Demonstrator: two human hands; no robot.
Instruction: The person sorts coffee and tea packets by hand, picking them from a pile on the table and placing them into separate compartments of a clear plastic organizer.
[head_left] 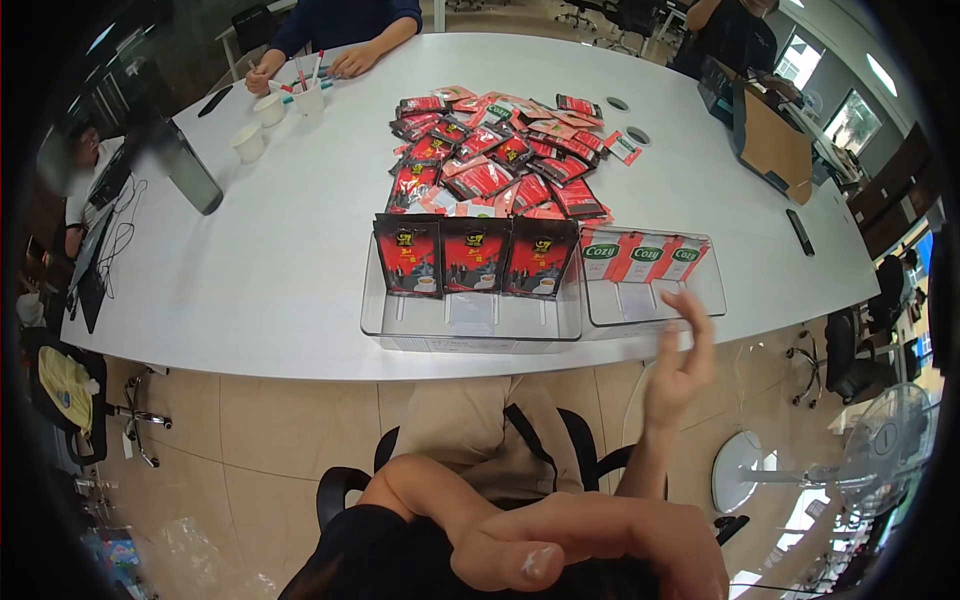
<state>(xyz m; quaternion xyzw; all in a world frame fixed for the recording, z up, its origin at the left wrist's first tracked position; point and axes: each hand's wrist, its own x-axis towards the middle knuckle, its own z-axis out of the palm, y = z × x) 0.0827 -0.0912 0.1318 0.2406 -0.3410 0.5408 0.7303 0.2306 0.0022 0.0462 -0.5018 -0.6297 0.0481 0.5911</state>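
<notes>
My right hand (685,350) is raised just off the table's near edge, fingers spread and holding nothing, in front of a clear bin (655,312) with three upright red-and-white Cozy packets (645,255). To its left a larger clear bin (400,325) holds three black-and-red G7 packets (475,255) standing in a row. Behind both bins lies a heap of several red and black sachets (500,150). My left hand (560,545) is very close to the camera at the bottom, arm bent; nothing shows in it, and its fingers run partly out of frame.
The white table (270,260) also bears paper cups (250,142), a dark laptop (185,165), a phone (800,232) and an open cardboard box (770,140). Other people sit at the far side (340,25), far right (735,30) and left (85,185). A fan (880,440) stands on the floor at right.
</notes>
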